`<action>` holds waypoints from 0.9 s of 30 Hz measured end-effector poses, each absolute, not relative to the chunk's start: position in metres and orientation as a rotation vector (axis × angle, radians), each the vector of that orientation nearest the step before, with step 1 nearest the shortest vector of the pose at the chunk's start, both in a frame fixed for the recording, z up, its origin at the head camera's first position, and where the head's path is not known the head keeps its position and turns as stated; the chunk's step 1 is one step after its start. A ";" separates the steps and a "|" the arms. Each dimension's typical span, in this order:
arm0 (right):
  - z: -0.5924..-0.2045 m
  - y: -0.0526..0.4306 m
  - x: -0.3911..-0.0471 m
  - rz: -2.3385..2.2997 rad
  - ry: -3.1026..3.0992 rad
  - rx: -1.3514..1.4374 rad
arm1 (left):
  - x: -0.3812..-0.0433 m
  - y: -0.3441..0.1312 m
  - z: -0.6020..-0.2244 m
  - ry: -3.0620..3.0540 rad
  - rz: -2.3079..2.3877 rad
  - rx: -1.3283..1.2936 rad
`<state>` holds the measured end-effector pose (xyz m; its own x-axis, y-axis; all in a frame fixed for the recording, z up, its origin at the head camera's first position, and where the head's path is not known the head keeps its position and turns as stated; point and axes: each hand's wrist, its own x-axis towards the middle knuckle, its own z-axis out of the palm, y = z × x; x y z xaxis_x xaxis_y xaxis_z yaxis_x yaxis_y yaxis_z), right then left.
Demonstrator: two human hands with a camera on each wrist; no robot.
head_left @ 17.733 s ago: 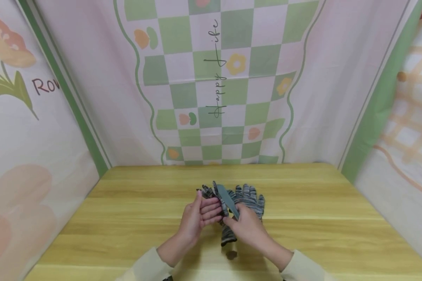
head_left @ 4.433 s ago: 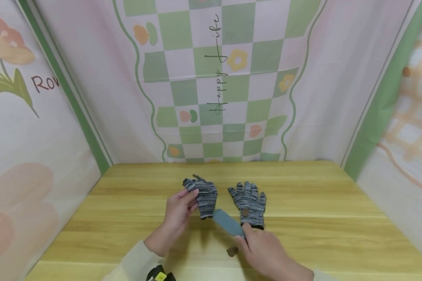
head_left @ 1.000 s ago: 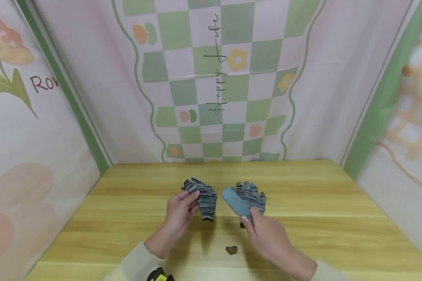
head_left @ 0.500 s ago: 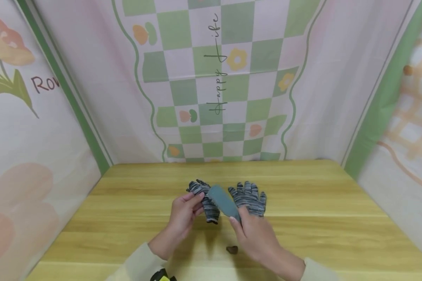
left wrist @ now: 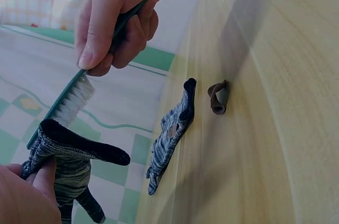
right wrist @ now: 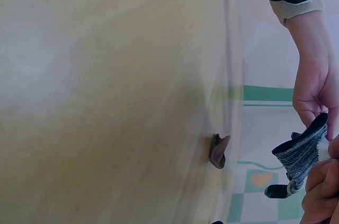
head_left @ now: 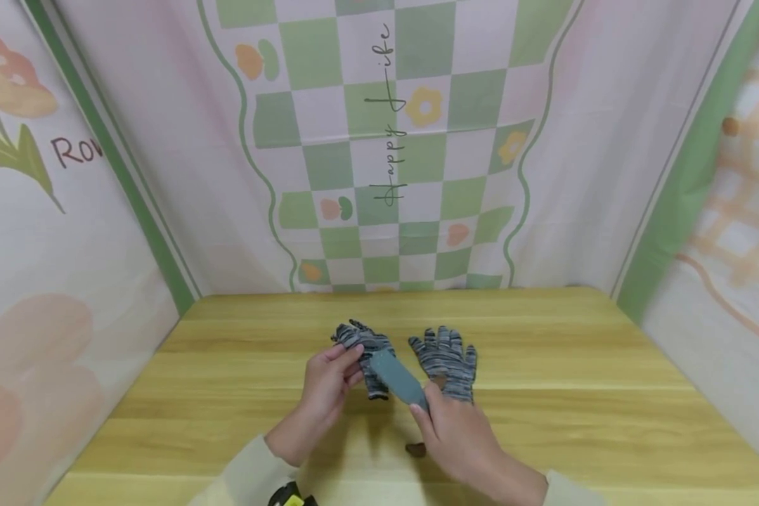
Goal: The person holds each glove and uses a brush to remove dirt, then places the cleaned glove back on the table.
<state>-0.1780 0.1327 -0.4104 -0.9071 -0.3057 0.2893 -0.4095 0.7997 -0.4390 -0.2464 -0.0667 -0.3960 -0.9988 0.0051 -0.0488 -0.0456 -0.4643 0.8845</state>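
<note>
My left hand (head_left: 327, 385) pinches a dark grey striped knit glove (head_left: 368, 342) between thumb and fingers, holding it above the table with its cuff hanging toward me. My right hand (head_left: 462, 432) grips a teal brush (head_left: 397, 378) by its handle. In the left wrist view, white bristles (left wrist: 75, 99) face the glove near its cuff, and the brush head's far end passes behind the cuff. To the right, a matching glove (head_left: 452, 355) lies flat, fingers pointing away, with a brown patch (head_left: 440, 381) on it; my right hand hides its cuff.
A small curled brown piece (head_left: 415, 450) lies on the wooden table (head_left: 240, 393) near my right wrist. Patterned cloth (head_left: 417, 161) hangs behind the table, with more cloth along both sides.
One second ago the brush was over the flat glove, apart from the held one. It has since moved left onto the held glove, then slid down toward its cuff. My left hand barely shifted.
</note>
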 end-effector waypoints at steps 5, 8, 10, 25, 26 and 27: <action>-0.414 0.136 -0.176 0.749 -2.803 0.569 | -0.247 -0.067 -0.397 1.623 2.645 -0.060; -0.417 0.138 -0.175 0.749 -2.816 0.563 | -0.247 -0.067 -0.398 1.623 2.648 -0.059; -0.418 0.140 -0.175 0.749 -2.828 0.567 | -0.247 -0.067 -0.398 1.616 2.656 -0.063; -0.429 0.156 -0.171 0.601 -2.927 0.478 | -0.252 -0.072 -0.394 1.575 2.694 -0.055; -0.428 0.157 -0.171 0.602 -2.936 0.465 | -0.253 -0.073 -0.394 1.572 2.693 -0.060; -0.428 0.158 -0.171 0.598 -2.941 0.455 | -0.254 -0.073 -0.394 1.575 2.691 -0.062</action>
<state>-0.1710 0.1581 -0.4281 -0.9496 -0.2687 0.1614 -0.3103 0.8779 -0.3646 -0.2544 -0.0731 -0.3935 -0.9989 0.0000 -0.0461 -0.0402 -0.4896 0.8710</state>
